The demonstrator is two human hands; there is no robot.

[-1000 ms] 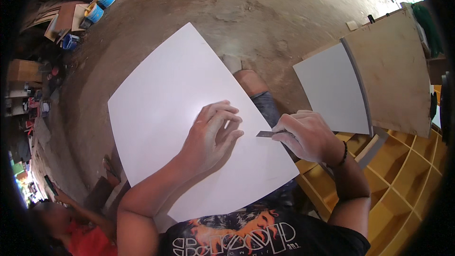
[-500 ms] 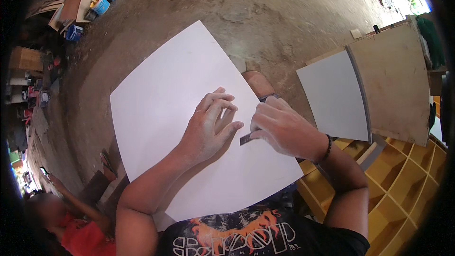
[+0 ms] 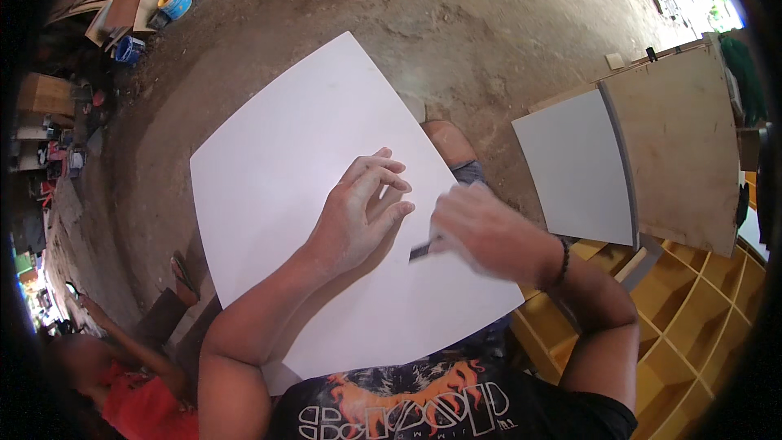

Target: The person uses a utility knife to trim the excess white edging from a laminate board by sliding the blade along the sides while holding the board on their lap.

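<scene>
A large white panel (image 3: 277,155) lies in front of me, its near edge by my shirt. My left hand (image 3: 358,204) is over its middle, with fingers loosely curved and apart and nothing in them. Pale dust coats those fingers. My right hand (image 3: 481,224), smeared by motion, is at the panel's right side, closed on a small dark strip (image 3: 419,253) that looks like sandpaper. One end of the strip sticks out to the left, at the panel's surface. The rest is hidden in the hand.
To the right, a smaller white panel (image 3: 570,167) leans by a plywood sheet (image 3: 684,147). A yellow compartmented frame (image 3: 676,318) stands below them. Blue buckets (image 3: 174,2) are at the far left. A person in a red shirt (image 3: 151,403) sits at the near left.
My right hand has shifted slightly and now blurs, and the dark strip's end sits a little lower and left. My left hand has barely moved.
</scene>
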